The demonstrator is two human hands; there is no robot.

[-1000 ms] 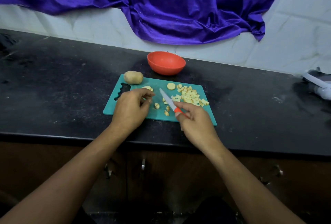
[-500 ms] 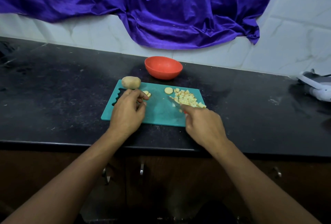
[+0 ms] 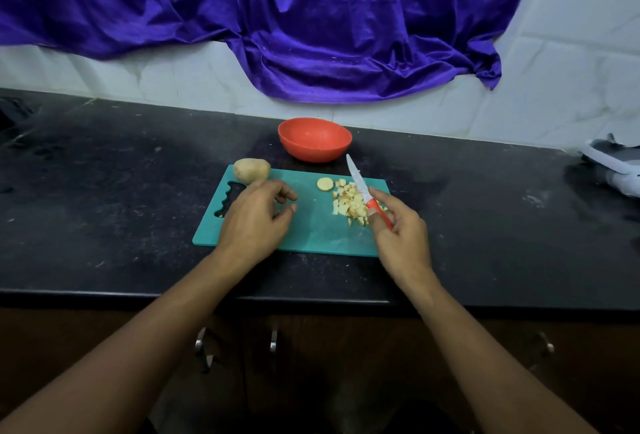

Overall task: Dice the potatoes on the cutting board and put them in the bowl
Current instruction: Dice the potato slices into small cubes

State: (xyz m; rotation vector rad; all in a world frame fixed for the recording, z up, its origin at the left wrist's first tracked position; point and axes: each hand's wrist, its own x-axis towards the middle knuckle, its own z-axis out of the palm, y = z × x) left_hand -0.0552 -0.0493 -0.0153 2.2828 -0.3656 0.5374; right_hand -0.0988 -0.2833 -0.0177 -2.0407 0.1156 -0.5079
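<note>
Dusty black counter (image 3: pixel 104 208), white wall (image 3: pixel 571 69) draped with purple cloth (image 3: pixel 311 17); left hand (image 3: pixel 254 222) loosely curled over the board (image 3: pixel 311 232), right hand (image 3: pixel 401 236) pinching the knife (image 3: pixel 363 187).

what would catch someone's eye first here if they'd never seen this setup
The big purple cloth draped over the white wall behind the black counter grabs attention first. Next come the orange bowl just behind the teal cutting board, and the pale pile of diced potato on the board's right side. The right hand holds a red-handled knife over that pile, blade pointing toward the bowl.
</note>
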